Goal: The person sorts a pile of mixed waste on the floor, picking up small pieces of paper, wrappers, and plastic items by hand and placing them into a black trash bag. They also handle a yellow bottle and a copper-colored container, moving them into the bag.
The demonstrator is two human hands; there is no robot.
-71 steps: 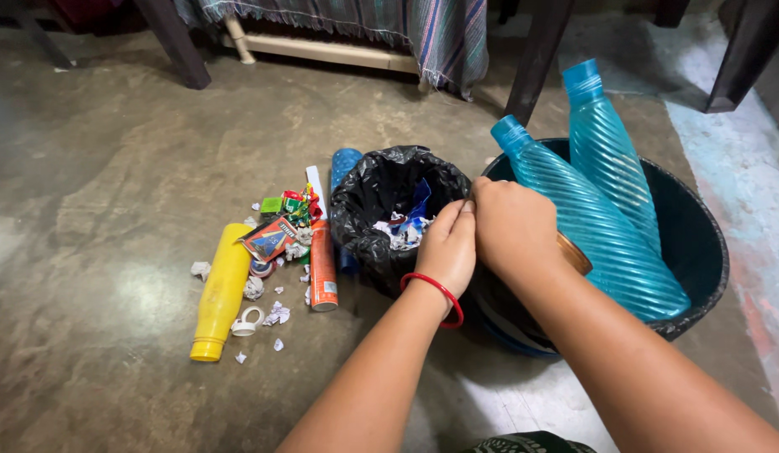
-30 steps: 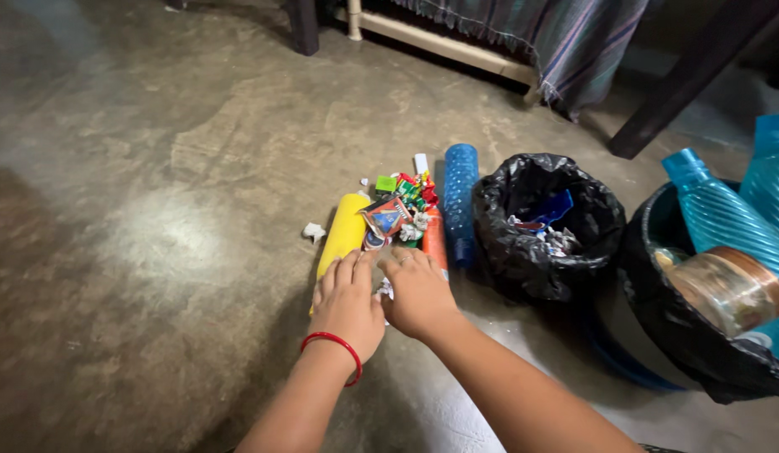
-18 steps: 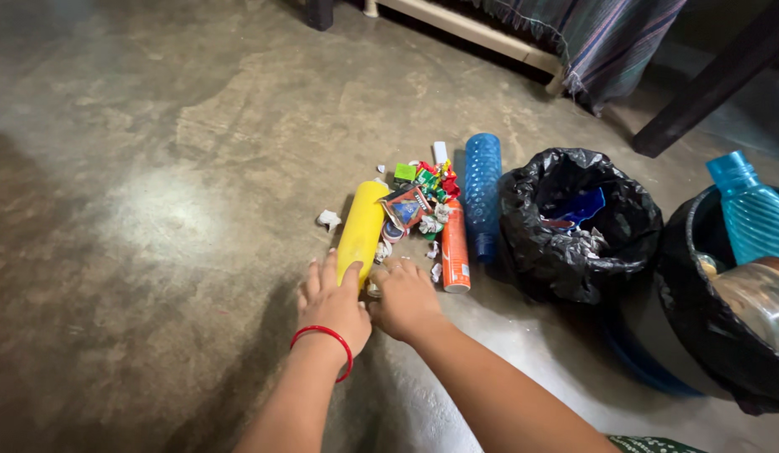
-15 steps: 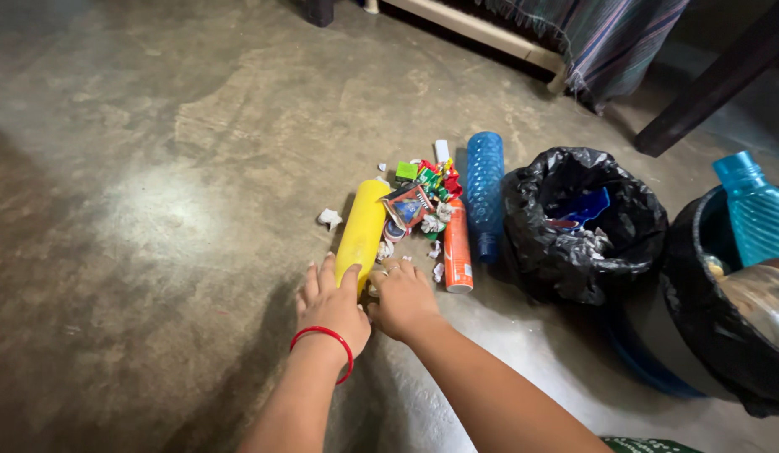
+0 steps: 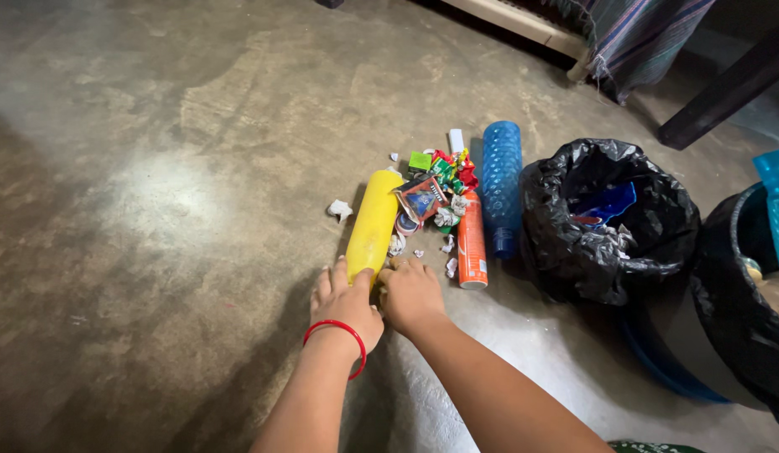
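Both hands lay low at the bottom centre of the frame, side by side on the floor. Each grip was loose and held nothing: the left hand, with one red band at its wrist, rested flat with fingers spread, its fingertips touching the near end of the yellow bottle; the right hand sat just beside it, fingers curved downward onto the floor next to that same end, and whether they pinched a scrap could not be told.

One yellow bottle lay on its side in the middle of the frame, long, smooth and plain, running up and slightly right from the hands. One orange spray can lay parallel to its right, and one blue ribbed bottle lay further right again, touching the black bag. Between the yellow bottle and the can sat a heap of small wrappers, red, green and white, too many and too jumbled to count, with several white paper crumbs scattered around.

Two bins lined with black bags stood at the right: the nearer bin holding scraps, the second bin cut by the frame edge, one turquoise bottle rising from it.
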